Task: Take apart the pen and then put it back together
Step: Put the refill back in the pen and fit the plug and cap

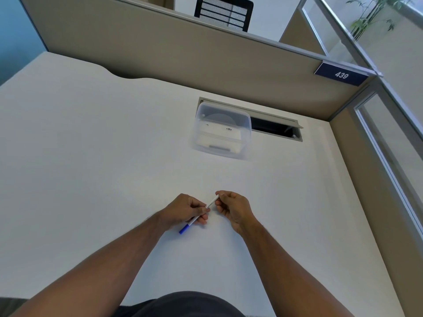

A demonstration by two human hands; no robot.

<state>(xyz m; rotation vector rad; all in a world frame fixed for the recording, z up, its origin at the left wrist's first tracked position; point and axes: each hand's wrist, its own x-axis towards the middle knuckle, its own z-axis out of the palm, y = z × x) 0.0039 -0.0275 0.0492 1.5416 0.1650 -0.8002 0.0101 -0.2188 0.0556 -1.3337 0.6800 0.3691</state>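
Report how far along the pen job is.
Done: nothing clearly; no loose parts lie on the desk. In hand: the pen, held by the left hand mid-barrel and the right hand at its far end. Left: separating it, or seating it; which stage is unclear.

office cubicle, partition (160, 53), numbered sign (341, 75)

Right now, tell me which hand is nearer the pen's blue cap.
Left. The left hand grips the pen just above the blue cap; the right hand pinches the opposite white end, farther away.
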